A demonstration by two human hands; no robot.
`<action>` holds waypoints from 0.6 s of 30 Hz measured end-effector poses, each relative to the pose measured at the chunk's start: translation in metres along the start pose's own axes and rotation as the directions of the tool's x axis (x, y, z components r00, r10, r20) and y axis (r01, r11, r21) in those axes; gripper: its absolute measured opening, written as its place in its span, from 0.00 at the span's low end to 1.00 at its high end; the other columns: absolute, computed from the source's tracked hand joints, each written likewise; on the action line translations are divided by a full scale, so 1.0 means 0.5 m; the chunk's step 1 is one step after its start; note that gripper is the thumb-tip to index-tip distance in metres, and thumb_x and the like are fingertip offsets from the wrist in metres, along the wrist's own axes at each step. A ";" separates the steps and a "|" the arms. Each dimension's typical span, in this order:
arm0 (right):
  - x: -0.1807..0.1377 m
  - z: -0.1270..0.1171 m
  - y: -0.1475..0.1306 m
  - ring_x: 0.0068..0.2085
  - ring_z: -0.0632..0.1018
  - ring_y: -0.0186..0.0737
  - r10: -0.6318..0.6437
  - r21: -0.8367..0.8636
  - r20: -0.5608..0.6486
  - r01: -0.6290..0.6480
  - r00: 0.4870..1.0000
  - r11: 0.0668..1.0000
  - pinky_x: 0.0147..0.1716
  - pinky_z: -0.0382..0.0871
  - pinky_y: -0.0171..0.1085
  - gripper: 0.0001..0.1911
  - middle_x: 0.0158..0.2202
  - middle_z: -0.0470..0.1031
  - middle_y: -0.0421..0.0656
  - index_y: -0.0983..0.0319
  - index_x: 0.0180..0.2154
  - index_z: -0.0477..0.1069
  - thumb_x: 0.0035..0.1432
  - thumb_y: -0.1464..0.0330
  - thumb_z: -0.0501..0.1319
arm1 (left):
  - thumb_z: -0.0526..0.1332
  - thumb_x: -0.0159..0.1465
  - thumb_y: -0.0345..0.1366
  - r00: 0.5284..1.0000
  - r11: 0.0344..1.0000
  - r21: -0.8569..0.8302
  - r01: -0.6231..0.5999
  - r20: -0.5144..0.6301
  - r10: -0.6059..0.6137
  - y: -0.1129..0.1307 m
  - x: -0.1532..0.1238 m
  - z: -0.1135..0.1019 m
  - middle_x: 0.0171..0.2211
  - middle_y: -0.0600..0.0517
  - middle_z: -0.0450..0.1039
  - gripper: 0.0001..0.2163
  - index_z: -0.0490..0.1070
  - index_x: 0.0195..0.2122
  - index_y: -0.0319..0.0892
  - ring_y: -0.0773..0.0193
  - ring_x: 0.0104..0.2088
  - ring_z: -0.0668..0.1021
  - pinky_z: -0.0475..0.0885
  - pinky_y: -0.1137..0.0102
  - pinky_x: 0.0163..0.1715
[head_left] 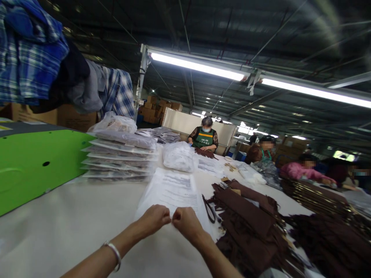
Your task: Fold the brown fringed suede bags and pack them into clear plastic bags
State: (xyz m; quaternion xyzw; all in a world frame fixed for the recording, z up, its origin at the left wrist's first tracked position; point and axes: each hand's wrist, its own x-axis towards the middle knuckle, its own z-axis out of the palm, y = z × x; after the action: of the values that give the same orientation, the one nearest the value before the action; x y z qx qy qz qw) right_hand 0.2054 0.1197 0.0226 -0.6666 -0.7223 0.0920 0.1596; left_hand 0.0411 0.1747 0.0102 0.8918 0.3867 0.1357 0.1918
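My left hand (155, 221) and my right hand (187, 223) are almost touching, thumbs and fingers pinched together at the near part of a clear plastic bag (174, 189) with printed text. The bag lies flat in a stack on the white table (95, 227); the exact edge between my fingertips is hidden. Just beyond it sits a bundle of clear plastic bags (178, 156). To the right of my right hand are scissors with dark handles (209, 210) and a pile of dark brown fringed fabric pieces (246, 208).
Packed bags (121, 158) are stacked at left, beside a green machine (43, 166). Plaid shirts (31, 54) hang above. A co-worker in a green apron (205, 138) handles brown fringed fabric (204, 153) across the table. More people sit at right, near further brown piles (333, 239).
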 end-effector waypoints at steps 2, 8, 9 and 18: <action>-0.003 0.000 -0.007 0.36 0.81 0.44 0.021 -0.084 -0.018 -0.022 1.000 0.996 0.33 0.67 0.34 0.10 0.34 0.82 0.46 0.60 0.33 0.79 0.48 0.72 0.61 | 0.54 0.60 0.34 0.998 0.999 0.020 0.028 -0.049 -0.027 0.004 0.003 0.001 0.31 0.51 0.78 0.08 0.73 0.28 0.44 0.59 0.35 0.78 0.64 0.69 0.32; -0.006 0.008 -0.015 0.36 0.82 0.52 0.038 -0.253 -0.046 -0.049 0.998 0.966 0.34 0.70 0.41 0.09 0.33 0.82 0.47 0.58 0.33 0.77 0.52 0.61 0.65 | 0.52 0.61 0.34 0.994 0.995 0.084 0.050 -0.105 -0.041 0.017 -0.002 0.019 0.36 0.50 0.79 0.09 0.73 0.33 0.45 0.56 0.40 0.79 0.68 0.66 0.38; -0.007 0.011 -0.017 0.37 0.82 0.52 0.028 -0.269 -0.053 -0.041 0.998 0.962 0.34 0.71 0.42 0.09 0.34 0.82 0.47 0.58 0.34 0.77 0.53 0.60 0.64 | 0.52 0.60 0.33 0.994 0.994 0.100 0.054 -0.102 -0.044 0.014 -0.003 0.025 0.36 0.49 0.79 0.09 0.73 0.34 0.45 0.55 0.40 0.79 0.69 0.64 0.38; -0.040 0.045 -0.009 0.40 0.80 0.53 -0.024 -0.384 -0.078 -0.008 0.997 0.923 0.38 0.72 0.48 0.11 0.38 0.79 0.48 0.61 0.39 0.73 0.51 0.73 0.60 | 0.47 0.63 0.25 0.991 0.937 0.349 -0.016 -0.118 0.061 -0.052 -0.005 0.092 0.54 0.41 0.73 0.22 0.73 0.52 0.44 0.50 0.53 0.75 0.68 0.55 0.53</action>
State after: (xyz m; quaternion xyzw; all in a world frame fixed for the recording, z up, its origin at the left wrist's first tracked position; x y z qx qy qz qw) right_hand 0.1945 0.1010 0.0011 -0.6851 -0.7220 -0.0790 0.0555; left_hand 0.0405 0.1782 -0.0428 0.9085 0.3986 0.1256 0.0037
